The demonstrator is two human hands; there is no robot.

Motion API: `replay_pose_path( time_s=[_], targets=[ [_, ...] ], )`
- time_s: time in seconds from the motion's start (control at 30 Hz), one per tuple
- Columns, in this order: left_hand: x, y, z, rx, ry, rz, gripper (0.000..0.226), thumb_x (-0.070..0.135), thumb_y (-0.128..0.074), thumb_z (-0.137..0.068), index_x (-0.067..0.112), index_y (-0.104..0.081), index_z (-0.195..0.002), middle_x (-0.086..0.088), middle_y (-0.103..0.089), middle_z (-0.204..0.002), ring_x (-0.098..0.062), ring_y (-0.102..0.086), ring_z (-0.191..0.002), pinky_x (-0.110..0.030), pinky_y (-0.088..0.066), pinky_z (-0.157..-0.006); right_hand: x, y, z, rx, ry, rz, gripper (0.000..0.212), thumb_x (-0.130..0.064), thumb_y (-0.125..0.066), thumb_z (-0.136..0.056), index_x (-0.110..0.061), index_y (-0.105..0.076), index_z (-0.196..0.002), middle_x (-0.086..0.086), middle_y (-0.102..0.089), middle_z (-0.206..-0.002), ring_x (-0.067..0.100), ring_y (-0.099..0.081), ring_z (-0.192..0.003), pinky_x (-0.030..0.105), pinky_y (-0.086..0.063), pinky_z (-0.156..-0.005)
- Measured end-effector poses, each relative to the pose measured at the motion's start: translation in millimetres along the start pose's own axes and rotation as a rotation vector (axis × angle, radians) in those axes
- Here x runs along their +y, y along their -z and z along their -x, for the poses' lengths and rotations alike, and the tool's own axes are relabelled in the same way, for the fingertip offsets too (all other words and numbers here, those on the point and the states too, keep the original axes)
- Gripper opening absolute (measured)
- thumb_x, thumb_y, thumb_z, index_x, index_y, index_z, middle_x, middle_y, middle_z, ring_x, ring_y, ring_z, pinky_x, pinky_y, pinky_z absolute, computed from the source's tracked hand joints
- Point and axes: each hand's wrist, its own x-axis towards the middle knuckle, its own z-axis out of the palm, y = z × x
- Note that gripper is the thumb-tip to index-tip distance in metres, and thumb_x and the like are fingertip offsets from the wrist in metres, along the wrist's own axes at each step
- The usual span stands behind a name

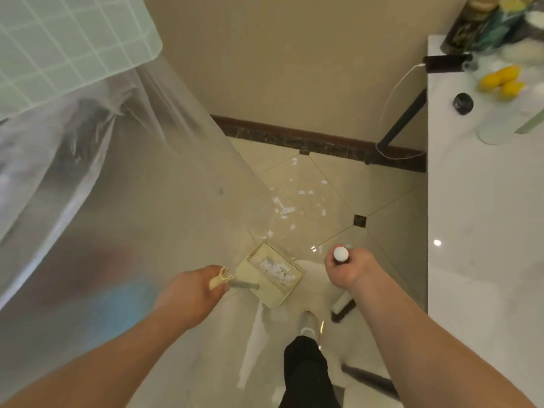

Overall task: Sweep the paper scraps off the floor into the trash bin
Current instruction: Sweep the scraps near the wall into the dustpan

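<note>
Left hand (pixel 191 287) grips the dustpan (pixel 269 273) handle, holding it level so its collected scraps stay in. Right hand (pixel 348 267) clasps the broom handle (pixel 341 254) beside the dustpan. More paper scraps (pixel 284 209) lie on the floor (pixel 382 187) beyond the dustpan; no bin is visible.

A corridor of bare tiled floor (pixel 332 184) ran ahead to the dark baseboard (pixel 309 139), walled on the left by hanging clear plastic sheeting (pixel 123 178) and on the right by a white counter (pixel 482 219). A black slanted leg (pixel 403 119) with a white cable (pixel 394 89) blocked the far right corner. Nearer, the dustpan (pixel 270 275) and a foot (pixel 307 325) filled the lane.
</note>
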Motion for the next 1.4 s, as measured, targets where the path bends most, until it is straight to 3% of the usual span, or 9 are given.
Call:
replay_pose_path(
  time_s=[0.3,0.37,0.43,0.57,0.67,0.83,1.03,1.23,1.4],
  targets=[
    [6.2,33.8,-28.1,-0.040,0.104,-0.019,0.029,0.058,-0.053,-0.096,0.047,-0.059,-0.121,0.015,-0.071,-0.101,-0.015,-0.067,-0.098,-0.031,-0.053,-0.075,-18.7,-156.1,-17.3,-0.129,0.005,-0.095,0.019,-0.015,-0.045,-0.103,0.000,-0.053,-0.094,0.010,-0.061,-0.085,0.012,-0.068,-0.088,0.022,-0.059,-0.064],
    [1.6,39.0,-29.7,-0.052,0.098,-0.013,0.027,0.056,-0.054,-0.097,0.045,-0.061,-0.120,0.014,-0.071,-0.099,-0.014,-0.066,-0.094,-0.027,-0.049,-0.071,-19.8,-170.4,-22.5,-0.149,0.011,-0.094,0.020,-0.016,-0.045,-0.103,-0.001,-0.057,-0.102,0.009,-0.063,-0.081,0.012,-0.068,-0.077,0.023,-0.057,-0.053],
    [-6.2,43.8,-34.3,-0.060,0.108,-0.006,0.026,0.055,-0.054,-0.098,0.045,-0.061,-0.120,0.015,-0.070,-0.098,-0.013,-0.066,-0.093,-0.026,-0.046,-0.069,-19.3,-175.1,-27.7,-0.163,-0.010,-0.093,0.019,-0.017,-0.046,-0.102,-0.003,-0.059,-0.102,0.007,-0.061,-0.072,0.013,-0.062,-0.058,0.021,-0.051,-0.041],
    [-25.2,51.4,-47.5,-0.093,0.111,0.020,0.027,0.058,-0.053,-0.096,0.047,-0.061,-0.119,0.015,-0.070,-0.102,-0.015,-0.066,-0.098,-0.032,-0.054,-0.076,-23.3,-155.6,-35.0,-0.124,-0.002,-0.090,0.024,-0.019,-0.044,-0.101,-0.011,-0.051,-0.079,0.002,-0.049,-0.048,0.011,-0.049,-0.036,0.016,-0.043,-0.035],
    [-41.4,55.2,-53.5,-0.108,0.078,-0.011,0.030,0.058,-0.053,-0.095,0.046,-0.060,-0.122,0.011,-0.072,-0.106,-0.017,-0.067,-0.100,-0.034,-0.056,-0.081,-13.3,-141.0,-23.2,-0.147,-0.035,-0.093,0.026,-0.016,-0.041,-0.100,-0.014,-0.048,-0.075,-0.003,-0.046,-0.052,0.008,-0.047,-0.038,0.015,-0.042,-0.033],
    [-76.7,61.6,-58.1,-0.126,0.047,-0.009,0.030,0.055,-0.056,-0.095,0.046,-0.060,-0.124,0.012,-0.072,-0.107,-0.015,-0.067,-0.100,-0.033,-0.056,-0.082,64.6,-137.8,16.0,-0.171,-0.038,-0.151,0.026,-0.010,-0.037,-0.099,-0.011,-0.046,-0.074,0.000,-0.043,-0.047,0.007,-0.046,-0.048,0.014,-0.041,-0.035],
    [-117.1,56.0,-47.5,-0.138,0.050,0.009,0.031,0.054,-0.054,-0.097,0.047,-0.058,-0.128,0.012,-0.071,-0.110,-0.015,-0.066,-0.103,-0.029,-0.051,-0.079,153.6,-150.0,-4.1,-0.123,-0.164,-0.350,0.014,-0.010,-0.047,-0.096,-0.006,-0.056,-0.085,0.005,-0.057,-0.058,0.011,-0.055,-0.050,0.019,-0.047,-0.039],
    [-149.0,46.3,-30.2,-0.166,0.062,-0.010,0.034,0.050,-0.052,-0.100,0.044,-0.055,-0.134,0.010,-0.069,-0.116,-0.016,-0.064,-0.108,-0.026,-0.047,-0.078,185.7,-183.9,-35.0,-0.199,-0.158,-0.388,0.025,-0.011,-0.047,-0.099,-0.004,-0.055,-0.077,0.010,-0.053,-0.043,0.013,-0.055,-0.050,0.021,-0.048,-0.039],
    [-177.2,39.4,-23.1,-0.165,0.123,0.031,0.038,0.050,-0.052,-0.099,0.042,-0.055,-0.136,0.008,-0.069,-0.115,-0.018,-0.064,-0.106,-0.030,-0.051,-0.080,183.8,-187.0,-56.6,-0.202,-0.057,-0.289,0.011,-0.009,-0.046,-0.097,-0.004,-0.055,-0.094,0.005,-0.059,-0.068,0.013,-0.059,-0.060,0.018,-0.053,-0.052]
  ],
)
